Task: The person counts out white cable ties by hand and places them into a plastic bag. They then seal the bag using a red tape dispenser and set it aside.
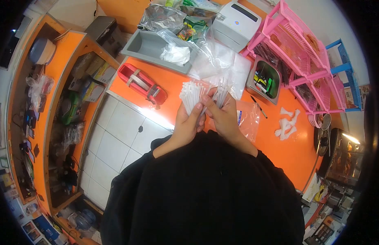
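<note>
A thick bundle of thin white sticks or ties [191, 94] is gripped in my left hand [188, 124], their ends fanned out at the top. My right hand [225, 118] is closed around a smaller bunch of similar thin pieces [220, 94]. Both hands meet at the fingertips, above the front edge of the orange table [295, 157]. A clear plastic bag [249, 118] with a blue and white label lies flat just right of my right hand. What exactly the thin pieces are is too small to tell.
A red tape dispenser [142, 83] sits at left, a grey tray [140, 45] and white printer [237, 25] behind. At right are a metal container [275, 77], a black pen [259, 107], white strips [286, 124] and pink racks [297, 45]. Orange shelves [81, 41] stand far left.
</note>
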`<state>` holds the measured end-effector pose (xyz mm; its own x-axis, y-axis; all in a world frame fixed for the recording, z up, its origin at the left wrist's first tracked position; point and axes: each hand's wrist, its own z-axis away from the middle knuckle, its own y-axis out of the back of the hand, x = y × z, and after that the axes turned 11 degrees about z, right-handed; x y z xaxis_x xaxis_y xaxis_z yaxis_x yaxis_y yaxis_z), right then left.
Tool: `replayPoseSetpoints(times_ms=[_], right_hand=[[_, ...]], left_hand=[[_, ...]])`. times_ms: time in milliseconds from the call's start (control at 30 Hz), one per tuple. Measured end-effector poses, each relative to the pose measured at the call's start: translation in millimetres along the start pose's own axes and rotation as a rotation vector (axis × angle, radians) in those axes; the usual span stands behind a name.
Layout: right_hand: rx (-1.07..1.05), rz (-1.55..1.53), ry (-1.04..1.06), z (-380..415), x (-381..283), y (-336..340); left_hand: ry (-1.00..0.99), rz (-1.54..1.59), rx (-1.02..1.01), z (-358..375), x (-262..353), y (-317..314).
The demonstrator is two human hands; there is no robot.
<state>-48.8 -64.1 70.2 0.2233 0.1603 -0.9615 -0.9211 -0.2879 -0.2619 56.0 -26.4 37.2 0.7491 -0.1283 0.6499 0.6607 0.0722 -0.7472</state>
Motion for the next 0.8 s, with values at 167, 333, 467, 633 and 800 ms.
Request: replayPoseSetpoints(times_ms=[167,333,467,633,800], right_hand=[[-0.024,0.029,0.027,2,-5,-1],[-0.036,0.145,0.063,1,14,4],[-0.026,0.167,-0.015,0,21,10],[0.197,0.321,0.157,-10,21,29],[0.156,0.075,0.132,-20,19,42]], left_hand=[[-0.034,0.029,0.012,0,-1,-1],[-0.008,0.048,0.017,-2,-4,4],[-0.014,0.059,0.093,-3,-6,0],[-0.075,0.003,0.155,-4,-5,-6],[-0.001,0.042,0.027,-5,-4,12]])
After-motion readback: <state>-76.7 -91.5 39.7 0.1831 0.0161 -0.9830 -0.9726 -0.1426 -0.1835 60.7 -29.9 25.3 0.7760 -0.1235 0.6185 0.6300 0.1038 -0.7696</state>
